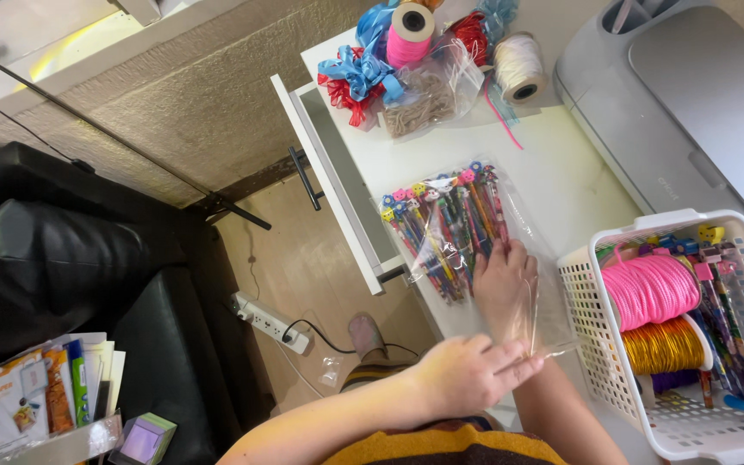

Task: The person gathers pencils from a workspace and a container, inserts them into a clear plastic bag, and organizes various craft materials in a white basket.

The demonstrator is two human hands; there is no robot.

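The left hand (467, 372) pinches the open end of a clear plastic bag of colourful pencils (454, 228) lying on the white worktop (561, 172). The right hand (504, 284) is inside that bag, fingers flat, grasping nothing visible. A white perforated plastic basket (592, 310) stands beside it, ribbon spools beyond.

close head view, straight down

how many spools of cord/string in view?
5: pink spool and white spool at the table's far end; pink, gold, purple in the white basket. More may be hidden.
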